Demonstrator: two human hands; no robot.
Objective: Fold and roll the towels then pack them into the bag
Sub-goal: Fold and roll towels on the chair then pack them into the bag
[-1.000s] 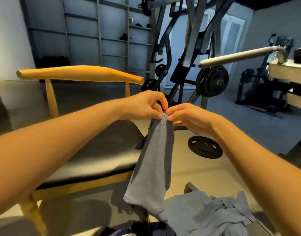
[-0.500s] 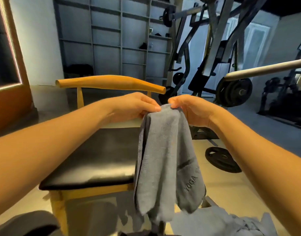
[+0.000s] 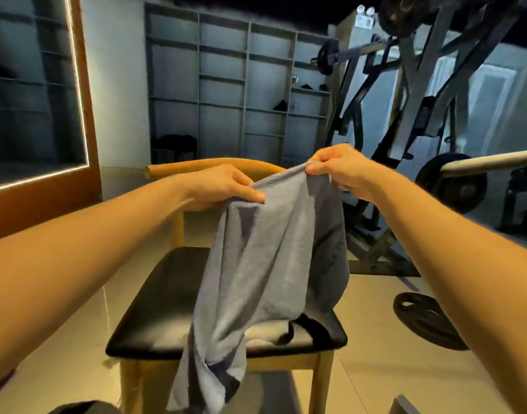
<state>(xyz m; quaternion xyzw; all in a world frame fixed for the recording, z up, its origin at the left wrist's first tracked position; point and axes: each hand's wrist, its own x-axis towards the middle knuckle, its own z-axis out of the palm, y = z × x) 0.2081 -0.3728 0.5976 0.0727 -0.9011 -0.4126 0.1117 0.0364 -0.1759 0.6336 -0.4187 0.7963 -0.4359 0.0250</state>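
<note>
Lit-edged panel (image 3: 32, 94) at 10 o'clock. Grey shelf unit (image 3: 223, 94) at 12, behind everything. Your left hand (image 3: 220, 186), just left of centre, pinches the top edge of the towel (image 3: 265, 264), thumb over the cloth. Towel is in the air, stretched between both hands and hanging toward 6 o'clock. It hangs in front of the chair (image 3: 154, 309) and hides the middle of the black seat and its front edge. The wooden backrest shows just behind your hands. Your right hand (image 3: 340, 170), slightly higher at 1 o'clock from the left one, grips the other top corner with fingers curled round it. Gym rack (image 3: 411, 94) at 2 o'clock, barbell (image 3: 492, 161) at 3. Loose weight plate (image 3: 426, 321) on the floor at 4, partly behind your right forearm.
</note>
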